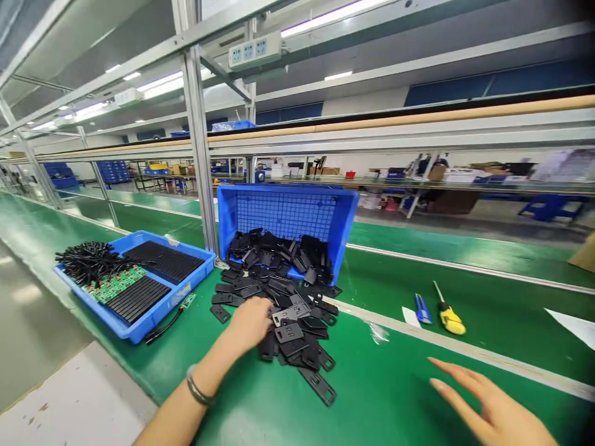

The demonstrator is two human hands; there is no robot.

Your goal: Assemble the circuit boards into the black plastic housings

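My left hand (251,323) reaches into a heap of flat black plastic plates (289,334) with slots and a square hole near the end. Its fingers are curled at the edge of one greyish-looking black plastic plate (290,313); the fingertips are partly hidden. Behind the heap, a blue crate (346,232) lies on its side, its mouth facing me, with more plates spilling out. At the lower right, my right hand (488,399) hovers over the green bench with fingers apart, holding nothing.
A blue tray (134,334) at left holds black cables (90,263), green circuit boards (116,284) and rows of black strips (139,298). A cabled board (162,323) lies beside it. Right of the heap are a blue cutter (423,309) and a yellow-handled screwdriver (450,317). A metal post (199,136) rises behind.
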